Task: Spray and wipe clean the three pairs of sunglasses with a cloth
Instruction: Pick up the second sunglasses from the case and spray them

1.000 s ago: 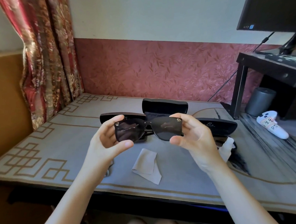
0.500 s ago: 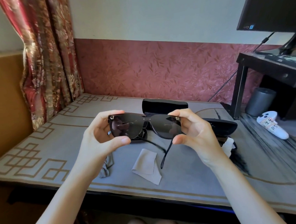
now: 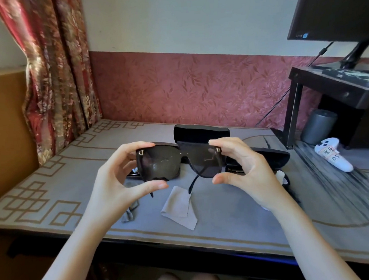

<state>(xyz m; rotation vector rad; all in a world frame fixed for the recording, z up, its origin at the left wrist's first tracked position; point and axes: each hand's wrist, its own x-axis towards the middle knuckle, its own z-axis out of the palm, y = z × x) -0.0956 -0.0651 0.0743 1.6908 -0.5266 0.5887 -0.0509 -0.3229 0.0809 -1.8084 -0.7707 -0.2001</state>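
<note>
We note the black plastic sunglasses with big square dark lenses (image 3: pixel 179 162) held clear of the grey, gold-patterned counter (image 3: pixel 237 218), in mid-air at centre, in front of the open black hard case (image 3: pixel 201 132) on the far side. The left hand (image 3: pixel 117 179) and right hand (image 3: pixel 247 168) each pinch one outer end of the frame, fingers curled over the top corner and thumb at the lower lens edge. We judge this end grip keeps skin off most of the lens faces and presents both lenses for inspection; faint marks or reflections show on them. The long axis runs left to right, close to level. The lens fronts, with gold marks at the corners, face back toward us, tipped a little upward. The two unfolded temple arms point away and down toward the counter. The flat grey wiping cloth (image 3: pixel 179 206) lies on the counter just near of the glasses, within easy reach, with neither hand on it. A second black case (image 3: pixel 272 155) sits right of the glasses, behind the right hand, and a crumpled white cloth (image 3: pixel 280 176) lies beside it. We can identify no spray bottle. We judge this pair is being checked; which pairs are finished we cannot tell.
</note>
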